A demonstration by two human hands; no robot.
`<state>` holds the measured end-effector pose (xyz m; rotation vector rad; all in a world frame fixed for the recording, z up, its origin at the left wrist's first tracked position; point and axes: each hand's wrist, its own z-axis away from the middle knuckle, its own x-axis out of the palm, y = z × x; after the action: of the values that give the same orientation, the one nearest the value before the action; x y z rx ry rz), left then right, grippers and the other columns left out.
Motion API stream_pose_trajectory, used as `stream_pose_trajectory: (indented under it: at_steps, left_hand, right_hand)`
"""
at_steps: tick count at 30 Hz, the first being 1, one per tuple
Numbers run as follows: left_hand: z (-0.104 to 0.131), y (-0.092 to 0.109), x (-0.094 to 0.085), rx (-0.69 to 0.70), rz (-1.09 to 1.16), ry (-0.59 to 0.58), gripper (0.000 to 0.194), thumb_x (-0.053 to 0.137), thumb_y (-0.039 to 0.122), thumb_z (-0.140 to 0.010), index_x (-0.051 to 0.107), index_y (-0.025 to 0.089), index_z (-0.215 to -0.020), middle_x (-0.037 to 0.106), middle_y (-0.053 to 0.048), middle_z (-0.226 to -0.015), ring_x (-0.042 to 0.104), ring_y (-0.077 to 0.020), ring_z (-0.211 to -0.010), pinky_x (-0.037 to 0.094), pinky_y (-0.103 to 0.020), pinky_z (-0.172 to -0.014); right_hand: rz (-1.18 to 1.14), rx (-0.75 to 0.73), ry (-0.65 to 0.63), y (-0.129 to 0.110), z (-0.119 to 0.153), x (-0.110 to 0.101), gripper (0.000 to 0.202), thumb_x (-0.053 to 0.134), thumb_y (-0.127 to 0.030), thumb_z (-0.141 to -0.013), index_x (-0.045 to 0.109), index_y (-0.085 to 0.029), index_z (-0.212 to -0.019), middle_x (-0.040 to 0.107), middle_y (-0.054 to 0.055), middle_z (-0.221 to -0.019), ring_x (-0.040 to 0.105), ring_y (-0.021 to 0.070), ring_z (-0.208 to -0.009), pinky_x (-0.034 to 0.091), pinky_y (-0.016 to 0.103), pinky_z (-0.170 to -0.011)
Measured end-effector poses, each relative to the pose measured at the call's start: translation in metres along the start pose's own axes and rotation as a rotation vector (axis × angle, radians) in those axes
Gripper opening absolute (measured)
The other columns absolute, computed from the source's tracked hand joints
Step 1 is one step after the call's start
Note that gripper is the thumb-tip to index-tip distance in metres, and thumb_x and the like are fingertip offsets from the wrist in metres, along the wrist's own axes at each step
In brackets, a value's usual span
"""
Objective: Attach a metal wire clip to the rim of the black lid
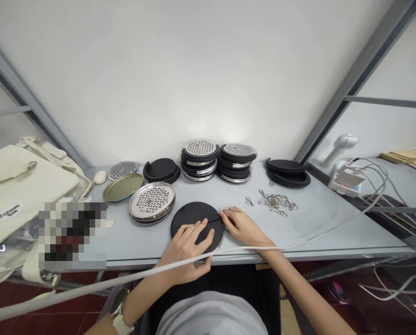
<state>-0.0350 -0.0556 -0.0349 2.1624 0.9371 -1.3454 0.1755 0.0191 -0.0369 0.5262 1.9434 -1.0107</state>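
A round black disc (194, 215) with a metal rim lies flat on the grey table (319, 223) near its front edge. My left hand (188, 244) rests flat on the disc's near side, fingers spread over it. My right hand (241, 225) pinches at the disc's right edge, where a small metal clip seems to sit; I cannot make the clip out clearly. A heap of small metal clips (275, 202) lies just right of my right hand.
Behind stand two stacks of black-and-perforated-metal discs (201, 159) (237, 162), black lids (161, 170) (287, 171), a perforated steel tray (152, 201), a gold tin lid (122, 188). A cream bag (23, 186) sits left, cables and a white device (345, 179) right. A white cord (124, 279) crosses in front.
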Motion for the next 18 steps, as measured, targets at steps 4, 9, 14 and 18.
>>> stream_pose_trajectory:
  at_steps: [4,9,14,18]
  left_hand:
    - [-0.0006,0.0002,-0.0004,0.001,-0.008,0.013,0.052,0.054,0.030,-0.078,0.051,0.017,-0.128,0.046,-0.016,-0.137,0.049,-0.0297,-0.116,0.041,-0.042,-0.092]
    - [-0.0002,0.0001,0.0002,-0.004,-0.004,-0.002,0.051,0.052,0.030,-0.079,0.051,0.018,-0.128,0.044,-0.015,-0.138,0.048,-0.0296,-0.118,0.040,-0.042,-0.094]
    - [-0.0001,0.0008,-0.0002,-0.006,-0.006,-0.003,0.051,0.053,0.030,-0.079,0.051,0.018,-0.128,0.044,-0.015,-0.138,0.048,-0.0300,-0.117,0.041,-0.042,-0.093]
    - [-0.0003,0.0009,-0.0005,-0.001,-0.009,0.014,0.050,0.053,0.031,-0.078,0.052,0.018,-0.127,0.046,-0.015,-0.136,0.050,-0.0304,-0.116,0.042,-0.044,-0.092]
  right_hand:
    - [-0.003,-0.008,-0.010,-0.0013,0.0000,-0.0019,0.035,0.032,-0.024,-0.096,0.048,-0.019,-0.065,0.051,0.001,-0.063,0.049,0.0149,-0.064,0.037,0.027,-0.067]
    - [-0.006,-0.001,-0.018,-0.0026,0.0001,-0.0032,0.032,0.035,-0.023,-0.094,0.045,-0.019,-0.063,0.050,0.000,-0.061,0.048,0.0144,-0.064,0.036,0.026,-0.066]
    - [-0.015,0.005,-0.013,-0.0033,0.0008,-0.0045,0.030,0.039,-0.021,-0.090,0.044,-0.020,-0.061,0.049,0.000,-0.060,0.047,0.0141,-0.063,0.036,0.026,-0.064]
    - [-0.006,0.006,-0.014,-0.0034,0.0013,-0.0049,0.028,0.041,-0.019,-0.088,0.043,-0.020,-0.060,0.048,-0.001,-0.059,0.046,0.0142,-0.063,0.035,0.025,-0.063]
